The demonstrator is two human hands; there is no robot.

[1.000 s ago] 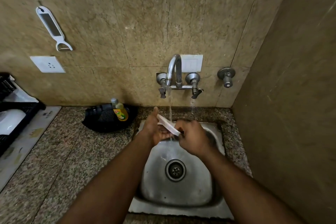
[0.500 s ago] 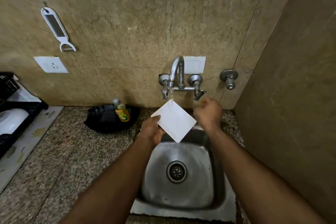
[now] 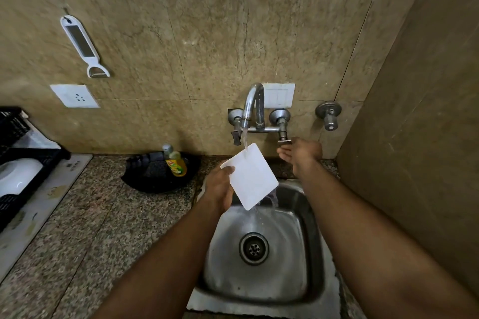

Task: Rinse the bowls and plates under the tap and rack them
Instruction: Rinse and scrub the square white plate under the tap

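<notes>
- Step in hand: rinsing. A square white plate (image 3: 251,176) is held tilted on one corner over the steel sink (image 3: 261,251), its top corner in the stream from the tap spout (image 3: 249,106).
- Water strikes the plate's upper corner, sheets down its face and spills off the lower edge into the sink, just above the drain (image 3: 254,248).
- Left hand (image 3: 220,189): fingers closed on the plate's left edge, thumb on the near face by the left corner; the remaining fingers are behind the plate and hidden. The plate hangs from this hand alone.
- Right hand (image 3: 300,153): loosely open, fingers half curled, holding nothing. Fingertips sit at, or just under, the right tap handle (image 3: 283,137); contact cannot be confirmed from this view.
- Dish rack (image 3: 15,163): black, at far left on the counter, with a white dish (image 3: 18,176) already in it. Well apart from the sink.
- Between them on the counter: a black pan (image 3: 160,173) with a yellow dish-soap bottle (image 3: 176,162) in front of it.
- Judgement: the rinse of this plate is near done. The next move likely calls for turning the handle shut, then carrying the wet plate left past the pan and bottle to a free rack slot.
- Risk: one-handed edge grip on a wet, slick plate; a second hand would steady it.
</notes>
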